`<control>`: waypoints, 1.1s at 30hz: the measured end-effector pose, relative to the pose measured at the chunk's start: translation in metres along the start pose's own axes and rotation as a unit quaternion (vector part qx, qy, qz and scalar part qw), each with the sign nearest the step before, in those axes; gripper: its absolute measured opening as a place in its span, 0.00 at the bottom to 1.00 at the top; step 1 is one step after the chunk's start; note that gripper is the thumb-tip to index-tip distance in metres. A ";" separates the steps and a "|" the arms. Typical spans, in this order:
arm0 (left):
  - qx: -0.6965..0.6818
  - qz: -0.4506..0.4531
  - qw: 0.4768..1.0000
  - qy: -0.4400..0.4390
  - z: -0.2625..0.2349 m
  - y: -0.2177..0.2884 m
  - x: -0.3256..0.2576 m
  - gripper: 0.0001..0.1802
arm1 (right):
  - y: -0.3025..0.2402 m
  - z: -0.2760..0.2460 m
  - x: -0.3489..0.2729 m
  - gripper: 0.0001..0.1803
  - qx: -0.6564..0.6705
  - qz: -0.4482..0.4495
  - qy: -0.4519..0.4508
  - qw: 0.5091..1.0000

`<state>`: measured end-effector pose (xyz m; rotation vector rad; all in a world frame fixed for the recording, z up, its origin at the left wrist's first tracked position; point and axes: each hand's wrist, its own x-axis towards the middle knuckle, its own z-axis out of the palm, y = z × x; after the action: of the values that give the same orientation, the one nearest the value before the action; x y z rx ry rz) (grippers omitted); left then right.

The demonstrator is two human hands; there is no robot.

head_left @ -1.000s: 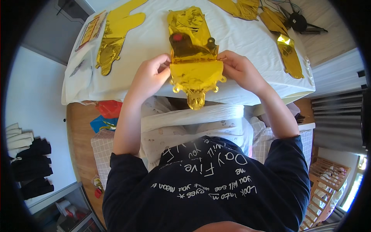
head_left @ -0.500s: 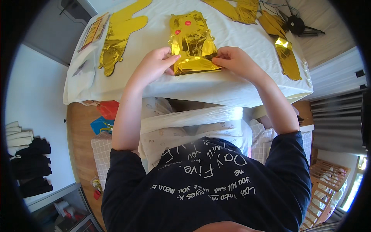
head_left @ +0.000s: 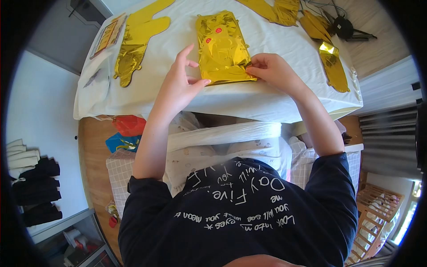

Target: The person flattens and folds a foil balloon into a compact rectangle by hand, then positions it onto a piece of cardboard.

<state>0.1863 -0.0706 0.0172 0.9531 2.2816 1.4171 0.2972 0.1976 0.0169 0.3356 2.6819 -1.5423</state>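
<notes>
A flat gold foil balloon (head_left: 224, 51), folded into a rough rectangle with two small red round stickers, lies near the front edge of the white-covered table. At its near left corner is my left hand (head_left: 180, 86), open, fingers spread and raised, with the thumb tip at the foil's edge. My right hand (head_left: 275, 71) pinches the lower right edge between thumb and curled fingers. The near end of the foil forms a creased flap.
Another flat gold foil balloon (head_left: 142, 38) lies left, beside a printed sheet (head_left: 108, 35) and a clear plastic bag (head_left: 95, 80). More gold foil (head_left: 330, 62) lies at the right, near a black device with cables (head_left: 343, 29). The white tablecloth (head_left: 164, 20) hangs over the front edge.
My left hand has let go of the foil's left edge and spread its fingers, moving slightly nearer to me. The foil now lies flatter; my right hand keeps its pinch.
</notes>
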 end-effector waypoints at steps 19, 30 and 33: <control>0.307 0.180 0.929 0.105 -0.012 -0.033 0.016 0.21 | -0.003 0.002 0.002 0.10 0.038 0.008 -0.007 0.999; 0.351 0.271 0.891 -0.100 -0.033 -0.036 0.048 0.32 | -0.002 0.000 -0.003 0.07 0.064 -0.012 -0.024 0.998; 0.353 0.282 0.882 -0.133 -0.037 -0.037 0.054 0.34 | 0.004 0.000 -0.001 0.09 0.076 -0.009 -0.024 0.997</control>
<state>0.1117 -0.0715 0.0073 2.0132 2.4216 0.4838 0.2989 0.1997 0.0135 0.2762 2.5455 -1.7399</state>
